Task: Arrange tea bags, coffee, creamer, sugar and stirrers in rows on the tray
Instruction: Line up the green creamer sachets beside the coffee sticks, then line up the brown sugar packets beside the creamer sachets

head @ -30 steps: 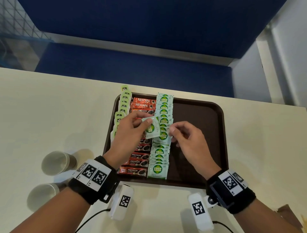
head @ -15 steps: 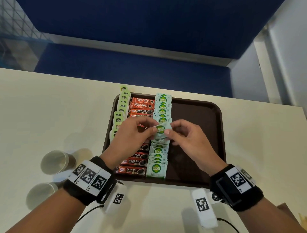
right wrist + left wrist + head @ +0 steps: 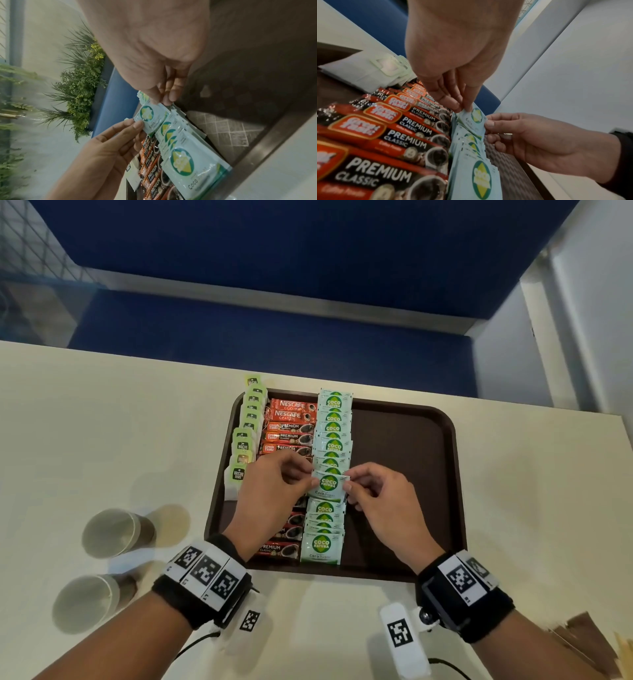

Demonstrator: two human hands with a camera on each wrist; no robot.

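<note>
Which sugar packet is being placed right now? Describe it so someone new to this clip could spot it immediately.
Find the brown tray on the cream table; it holds three columns, the rightmost being pale green Coco Natura sugar packets. About midway down that column, one sugar packet is pinched at its left edge by the left hand and at its right edge by the right hand. Unlike its overlapped neighbours, its whole face shows.

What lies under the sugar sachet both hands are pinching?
The sugar sachet overlaps the sugar row; left hand and right hand pinch its edges. What is directly beneath is hidden.
</note>
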